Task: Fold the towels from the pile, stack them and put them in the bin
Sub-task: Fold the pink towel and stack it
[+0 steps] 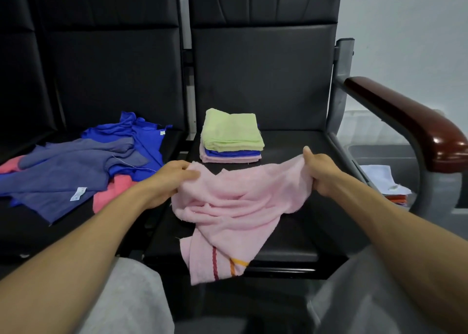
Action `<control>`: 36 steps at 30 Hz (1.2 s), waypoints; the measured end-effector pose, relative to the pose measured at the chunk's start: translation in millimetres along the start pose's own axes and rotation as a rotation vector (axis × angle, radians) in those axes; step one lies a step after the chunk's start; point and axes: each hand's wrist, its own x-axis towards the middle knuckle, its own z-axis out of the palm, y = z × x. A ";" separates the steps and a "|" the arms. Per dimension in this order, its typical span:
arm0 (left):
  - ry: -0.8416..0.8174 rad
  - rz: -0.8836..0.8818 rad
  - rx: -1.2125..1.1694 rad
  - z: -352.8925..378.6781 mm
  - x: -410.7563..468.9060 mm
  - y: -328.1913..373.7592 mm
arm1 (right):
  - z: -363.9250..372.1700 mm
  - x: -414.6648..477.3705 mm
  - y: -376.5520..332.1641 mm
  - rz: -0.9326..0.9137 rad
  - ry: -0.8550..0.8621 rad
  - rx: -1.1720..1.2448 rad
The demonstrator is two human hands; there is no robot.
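I'm working over the right seat [291,141]; the unfolded pile [76,166] sprawls on the left seat [30,219]. The pink towel [238,202] hangs crumpled over the right seat's front edge, striped end drooping past it. The bin [379,151] sits beyond the armrest [405,120]. The folded stack [231,136] rests near the right seat's back left corner. My left hand [167,181] and right hand [321,171] each have fingers clamped on an upper corner. I judge this the spreading step; next, pull taut, lay flat, fold.

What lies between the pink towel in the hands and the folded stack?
Only bare black seat separates the pink towel from the folded stack, in the head view.
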 end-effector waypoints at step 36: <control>0.189 0.342 -0.443 -30.2 -51.3 125.5 | -19.1 -78.9 -125.4 -0.364 -0.370 0.605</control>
